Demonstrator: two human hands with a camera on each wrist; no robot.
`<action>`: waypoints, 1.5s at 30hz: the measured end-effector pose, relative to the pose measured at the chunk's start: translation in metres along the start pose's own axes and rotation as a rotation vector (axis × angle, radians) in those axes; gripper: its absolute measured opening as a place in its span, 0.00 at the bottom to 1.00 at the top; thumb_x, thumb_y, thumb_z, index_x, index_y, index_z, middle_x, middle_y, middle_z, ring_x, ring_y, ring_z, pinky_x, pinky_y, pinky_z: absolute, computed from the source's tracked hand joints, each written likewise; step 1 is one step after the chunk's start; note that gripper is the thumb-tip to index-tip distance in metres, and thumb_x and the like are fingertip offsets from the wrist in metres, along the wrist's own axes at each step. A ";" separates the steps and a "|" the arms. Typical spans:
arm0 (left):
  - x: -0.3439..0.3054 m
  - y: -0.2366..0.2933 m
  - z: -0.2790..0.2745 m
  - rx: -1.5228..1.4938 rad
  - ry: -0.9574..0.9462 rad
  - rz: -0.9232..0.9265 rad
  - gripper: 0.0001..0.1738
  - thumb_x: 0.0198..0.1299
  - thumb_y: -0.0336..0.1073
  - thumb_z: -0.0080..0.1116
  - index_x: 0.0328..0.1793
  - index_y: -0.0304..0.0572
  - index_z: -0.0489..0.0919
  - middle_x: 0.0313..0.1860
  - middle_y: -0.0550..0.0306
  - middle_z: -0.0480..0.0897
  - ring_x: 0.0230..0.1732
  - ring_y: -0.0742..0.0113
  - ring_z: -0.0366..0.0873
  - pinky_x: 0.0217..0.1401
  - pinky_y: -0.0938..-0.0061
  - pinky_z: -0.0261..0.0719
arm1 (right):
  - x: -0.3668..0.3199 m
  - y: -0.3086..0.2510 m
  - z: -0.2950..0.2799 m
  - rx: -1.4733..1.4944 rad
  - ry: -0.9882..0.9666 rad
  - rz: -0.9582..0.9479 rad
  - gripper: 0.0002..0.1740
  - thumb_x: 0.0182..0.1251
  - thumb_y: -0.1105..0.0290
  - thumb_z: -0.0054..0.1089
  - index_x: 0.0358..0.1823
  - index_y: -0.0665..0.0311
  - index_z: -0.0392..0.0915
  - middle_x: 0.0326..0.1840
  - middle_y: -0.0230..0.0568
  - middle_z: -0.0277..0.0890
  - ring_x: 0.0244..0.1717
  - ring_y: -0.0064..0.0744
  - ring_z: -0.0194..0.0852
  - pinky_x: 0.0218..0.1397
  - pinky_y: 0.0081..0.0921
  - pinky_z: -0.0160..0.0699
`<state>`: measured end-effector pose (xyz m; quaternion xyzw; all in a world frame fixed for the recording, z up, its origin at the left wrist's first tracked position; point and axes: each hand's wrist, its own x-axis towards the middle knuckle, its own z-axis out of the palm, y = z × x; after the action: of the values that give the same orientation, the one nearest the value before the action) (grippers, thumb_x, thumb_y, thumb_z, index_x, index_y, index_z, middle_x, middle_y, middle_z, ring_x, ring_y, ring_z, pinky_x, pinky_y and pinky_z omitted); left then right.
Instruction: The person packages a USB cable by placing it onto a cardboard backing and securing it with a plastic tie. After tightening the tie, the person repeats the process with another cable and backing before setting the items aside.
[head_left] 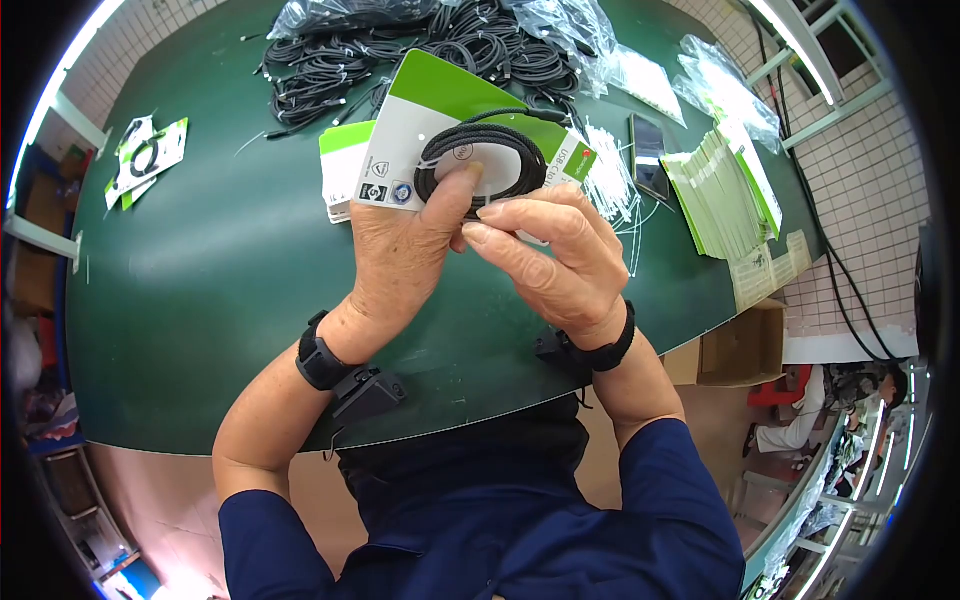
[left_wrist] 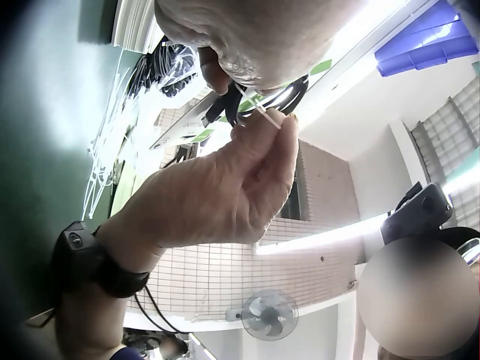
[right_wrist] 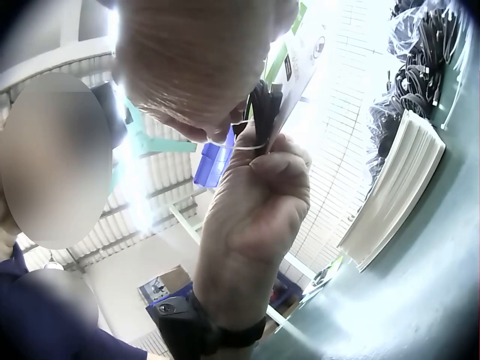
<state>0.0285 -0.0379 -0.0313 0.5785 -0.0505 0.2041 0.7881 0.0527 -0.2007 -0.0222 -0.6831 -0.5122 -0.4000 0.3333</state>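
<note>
My left hand (head_left: 395, 255) grips a green and white printed card (head_left: 425, 85) together with a black braided cable (head_left: 430, 170) coiled against its face. The left thumb presses over the lower part of the coil. At the coil's lower edge, my right hand (head_left: 565, 255) pinches a thin white cable tie (left_wrist: 264, 112) between thumb and forefinger. In the right wrist view the tie runs across the bundled cable beside the left fingers.
More cards (head_left: 345, 150) lie behind the left hand. Piled black cables (head_left: 430, 60) cover the back of the green table (head_left: 200, 310). Loose white ties (head_left: 605, 190), a phone (head_left: 648, 155) and stacked cards (head_left: 710, 200) are right; carded cables (head_left: 150, 155) lie far left.
</note>
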 end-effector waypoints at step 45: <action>-0.001 0.008 0.001 -0.047 0.002 -0.102 0.13 0.67 0.27 0.69 0.55 0.36 0.82 0.38 0.61 0.85 0.24 0.80 0.77 0.18 0.83 0.72 | -0.009 0.003 0.001 -0.006 0.075 0.077 0.18 0.54 0.80 0.82 0.46 0.57 0.90 0.44 0.36 0.91 0.35 0.33 0.77 0.35 0.26 0.75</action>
<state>0.0242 -0.0368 -0.0240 0.5616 -0.0247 0.1629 0.8109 0.0545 -0.2043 -0.0304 -0.6876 -0.4716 -0.4138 0.3656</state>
